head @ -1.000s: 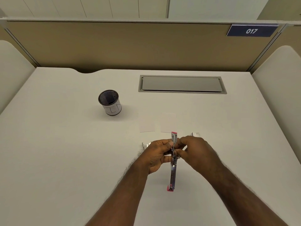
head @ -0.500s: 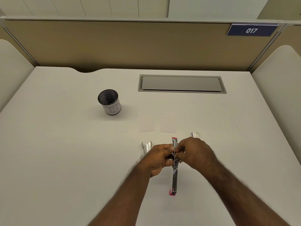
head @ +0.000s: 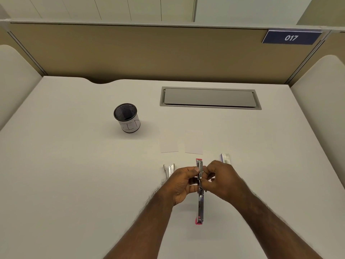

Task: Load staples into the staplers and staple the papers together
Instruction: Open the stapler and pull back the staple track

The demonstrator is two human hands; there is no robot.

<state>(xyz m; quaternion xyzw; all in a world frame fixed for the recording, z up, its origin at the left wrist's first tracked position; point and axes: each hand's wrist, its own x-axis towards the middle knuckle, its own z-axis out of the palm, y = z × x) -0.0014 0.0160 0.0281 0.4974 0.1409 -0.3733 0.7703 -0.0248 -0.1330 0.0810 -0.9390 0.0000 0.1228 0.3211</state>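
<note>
Both hands pinch an opened pink stapler (head: 200, 202) at desk (head: 65, 174) centre: left hand (head: 182, 184), then right hand (head: 221, 181). Mesh cup (head: 127, 117) at ten o'clock; papers (head: 182, 143) at twelve; staple box (head: 225, 158) at one. Wide bare desk flanks both sides.

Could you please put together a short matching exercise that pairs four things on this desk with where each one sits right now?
Things:
1. black mesh pen cup with a white paper label
2. opened pink and metal stapler
3. small white box of staples
4. two small white paper slips

Places:
A. flat on the desk just beyond the hands
B. far left, standing alone
C. gripped between the left hand and right hand
D. just right of the stapler's far end

Pairs: 1-B, 2-C, 3-D, 4-A
</note>
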